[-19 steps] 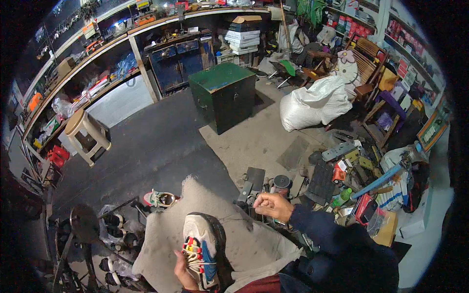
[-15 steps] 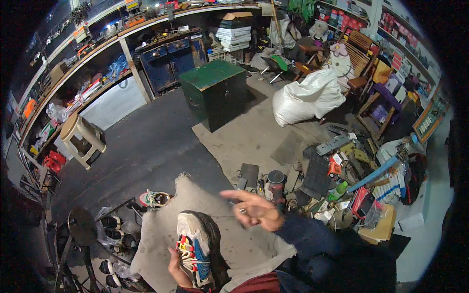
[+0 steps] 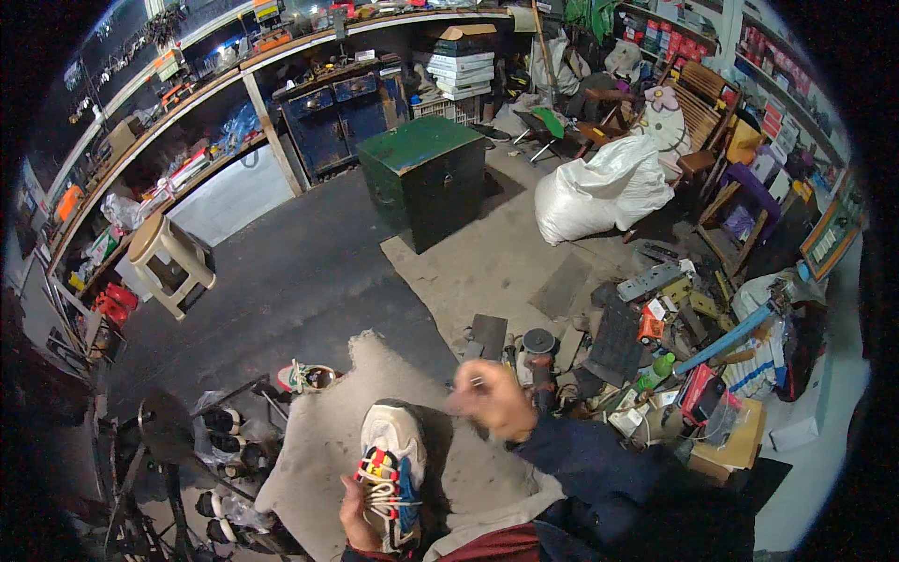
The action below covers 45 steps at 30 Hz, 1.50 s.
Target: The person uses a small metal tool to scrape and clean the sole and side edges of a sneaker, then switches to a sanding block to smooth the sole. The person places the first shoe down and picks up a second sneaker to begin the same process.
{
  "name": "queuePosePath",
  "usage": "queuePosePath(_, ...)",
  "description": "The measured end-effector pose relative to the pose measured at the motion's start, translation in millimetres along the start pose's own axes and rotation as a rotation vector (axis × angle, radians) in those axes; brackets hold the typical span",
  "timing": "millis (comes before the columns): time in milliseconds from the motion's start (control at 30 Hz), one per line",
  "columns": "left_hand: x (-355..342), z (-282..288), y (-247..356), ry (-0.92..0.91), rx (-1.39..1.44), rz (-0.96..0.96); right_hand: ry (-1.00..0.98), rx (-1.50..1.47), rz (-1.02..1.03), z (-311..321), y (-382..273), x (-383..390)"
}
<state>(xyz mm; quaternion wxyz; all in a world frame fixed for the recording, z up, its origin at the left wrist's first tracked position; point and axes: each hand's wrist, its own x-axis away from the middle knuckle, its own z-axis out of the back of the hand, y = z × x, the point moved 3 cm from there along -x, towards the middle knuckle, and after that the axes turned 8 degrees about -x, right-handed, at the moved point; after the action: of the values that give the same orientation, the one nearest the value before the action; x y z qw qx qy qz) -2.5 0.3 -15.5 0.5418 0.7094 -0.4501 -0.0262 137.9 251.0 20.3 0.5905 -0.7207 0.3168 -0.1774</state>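
Observation:
A sneaker (image 3: 394, 468) with a pale toe, blue sides, red and yellow details and cream laces lies above the grey cloth (image 3: 314, 450) over my lap. My left hand (image 3: 360, 517) holds it near the heel end, thumb along its side; the other fingers are hidden. Just right of the toe, apart from the shoe, my right hand (image 3: 496, 401) is raised with a ring on one finger. Its fingers look bent, but motion smears the tips, so whether anything is in them cannot be made out.
A black metal stand (image 3: 161, 431) and several shoes in plastic are at lower left, near another sneaker (image 3: 307, 377). Tools and boxes clutter the floor at right, around a green bottle (image 3: 655, 370). Farther off are a green chest (image 3: 421, 183), white sack (image 3: 599, 192) and stool (image 3: 170, 262).
My right hand has gone from an outstretched index finger to bent fingers, blurred in motion. The sneaker has turned so its laced top faces up more. The whole view has shifted slightly.

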Motion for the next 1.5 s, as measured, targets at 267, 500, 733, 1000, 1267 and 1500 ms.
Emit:
queuePosePath(267, 85, 58, 35, -0.036, -1.016, -0.098, -0.118, 0.497, 0.073, -71, -6, -28)
queuePosePath(500, 111, 47, 51, 0.372, -0.724, -0.525, -0.084, 0.504, 0.111, -83, 12, -33)
queuePosePath(733, 98, 44, 35, 0.245, 0.273, -0.316, -0.031, 0.542, 0.172, -82, 8, -31)
queuePosePath(1000, 195, 331, 17, 0.96, 0.07, -0.256, -0.037, 0.522, 0.191, -83, 5, -28)
queuePosePath(1267, 125, 232, 67, 0.676, -1.355, -0.341, -0.126, -0.029, -0.18, -62, 9, -24)
queuePosePath(1500, 11, -46, 132, -0.146, -1.521, -0.743, -0.374, -0.278, -0.147, -63, 4, 1)
